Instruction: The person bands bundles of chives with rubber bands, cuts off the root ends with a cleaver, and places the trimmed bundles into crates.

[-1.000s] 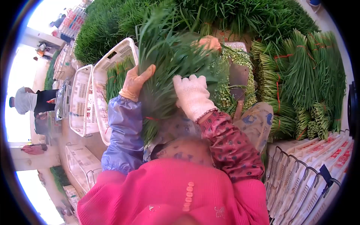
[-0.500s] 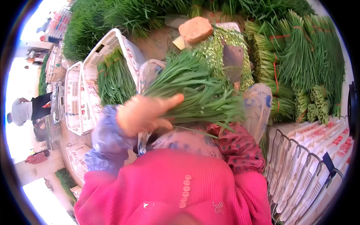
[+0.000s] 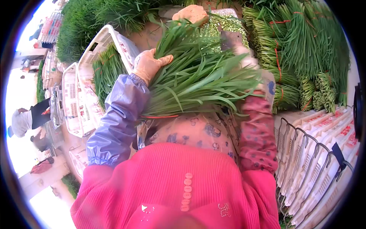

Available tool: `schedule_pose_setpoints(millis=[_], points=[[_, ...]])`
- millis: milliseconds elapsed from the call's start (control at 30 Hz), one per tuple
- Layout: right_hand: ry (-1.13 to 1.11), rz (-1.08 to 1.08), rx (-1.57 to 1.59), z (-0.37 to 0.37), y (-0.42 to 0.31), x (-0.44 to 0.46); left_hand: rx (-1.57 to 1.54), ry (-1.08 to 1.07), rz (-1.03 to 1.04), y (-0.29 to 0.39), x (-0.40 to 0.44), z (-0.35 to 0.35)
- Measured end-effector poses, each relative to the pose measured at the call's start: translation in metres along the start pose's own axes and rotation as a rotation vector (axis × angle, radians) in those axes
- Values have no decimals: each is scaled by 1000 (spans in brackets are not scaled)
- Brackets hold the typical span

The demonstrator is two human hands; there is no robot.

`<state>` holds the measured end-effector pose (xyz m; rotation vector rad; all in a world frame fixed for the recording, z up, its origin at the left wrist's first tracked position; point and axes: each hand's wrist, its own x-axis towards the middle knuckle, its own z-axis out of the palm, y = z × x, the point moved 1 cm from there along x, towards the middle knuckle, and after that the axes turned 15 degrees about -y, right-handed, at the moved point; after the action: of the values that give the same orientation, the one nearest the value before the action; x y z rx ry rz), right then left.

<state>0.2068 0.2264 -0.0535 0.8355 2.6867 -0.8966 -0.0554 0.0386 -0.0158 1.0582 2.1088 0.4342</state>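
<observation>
A large loose bunch of long green leaves [image 3: 198,80] lies across my lap, over the patterned apron [image 3: 202,129]. My left hand [image 3: 150,65], in a pale translucent glove, grips the bunch at its left side, thumb over the leaves. My right hand [image 3: 246,61], in a white knit glove, is blurred and partly behind the leaf tips, near the dark blade [image 3: 231,40]; its fingers cannot be made out. An orange-pink block [image 3: 190,14] sits beyond the bunch, beside chopped green-white bits [image 3: 209,36].
A white crate [image 3: 127,49] with tied green bundles [image 3: 106,72] stands at the left. More tied bundles [image 3: 305,45] are stacked at the right, above folded white crates [image 3: 309,160]. A person [image 3: 23,121] is at the far left. Heaped greens [image 3: 76,38] fill the back left.
My left hand has come onto the leaves from a blurred position above my lap. My right hand, hidden behind the leaves half a second ago, now shows near the blade.
</observation>
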Motion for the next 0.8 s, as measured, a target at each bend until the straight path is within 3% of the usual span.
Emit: schedule_pose_setpoints(millis=[67,133,233,267,333,367,467,600,733,800], points=[[265,140,-29,-31,11,-18,-402,62,87,-21,3,7],[561,322,-145,-74,-7,-53,-382,95,48,-34,6,10],[267,-414,58,-72,-98,-65,-459,76,7,-8,-3,8],[65,-615,-14,-55,-123,-61,-505,56,-10,6,-8,7],[-67,-525,-174,-4,-148,-53,-923,71,57,25,-19,4],[-105,-476,-65,6,-151,-45,-981,90,31,25,-20,-1],[-600,-292,-16,11,-154,-44,-1137,-28,-16,1,-19,-18],[-459,-376,-21,24,-148,-50,-1126,67,-8,-2,-16,-11],[-261,-448,-96,28,-145,-52,-1335,-117,36,-3,-17,-15],[-105,-478,-78,31,-141,-53,-1246,23,14,7,-19,-14]])
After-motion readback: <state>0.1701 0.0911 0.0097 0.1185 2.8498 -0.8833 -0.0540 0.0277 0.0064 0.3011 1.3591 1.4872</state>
